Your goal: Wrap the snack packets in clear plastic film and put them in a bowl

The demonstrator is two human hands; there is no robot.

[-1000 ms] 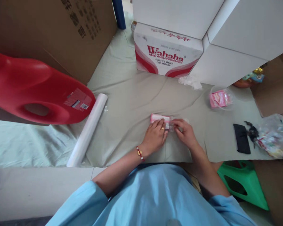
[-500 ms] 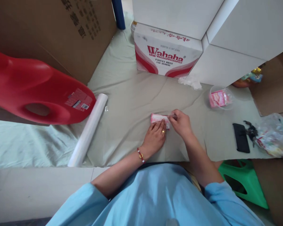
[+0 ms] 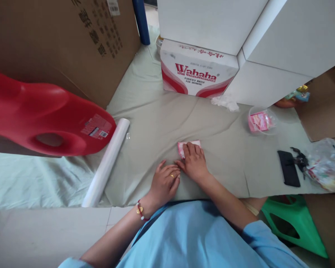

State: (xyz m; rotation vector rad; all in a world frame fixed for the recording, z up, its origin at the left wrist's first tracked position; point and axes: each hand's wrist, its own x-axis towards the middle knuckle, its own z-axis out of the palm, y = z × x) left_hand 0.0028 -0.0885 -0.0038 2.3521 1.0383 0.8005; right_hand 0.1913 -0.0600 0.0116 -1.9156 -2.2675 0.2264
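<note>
Now that the left hand [image 3: 165,181] is lying off the packet [image 3: 181,149], unclenched, the right hand [image 3: 195,160], outstretched, is covering it, apparently steadying it alone.

Lt blue top [image 3: 178,234]; gold ring [image 3: 172,175]; red bracelet [image 3: 141,214] w/ gold disc [image 3: 139,210].

"Wahaha", with an ® mark, stands in red on the white-and-red rectangular cardboard carton [image 3: 198,70]; beneath it, "PURIFIED WATER FOR DRINKING". Red Chinese characters, including 哈哈, run along its upper part. The large brown cardboard box [image 3: 64,52] bears dark Chinese characters and a white barcode sticker [image 3: 113,7]. The red plastic jug's [image 3: 58,113] barcoded label [image 3: 96,127] is illegibly small.
</note>
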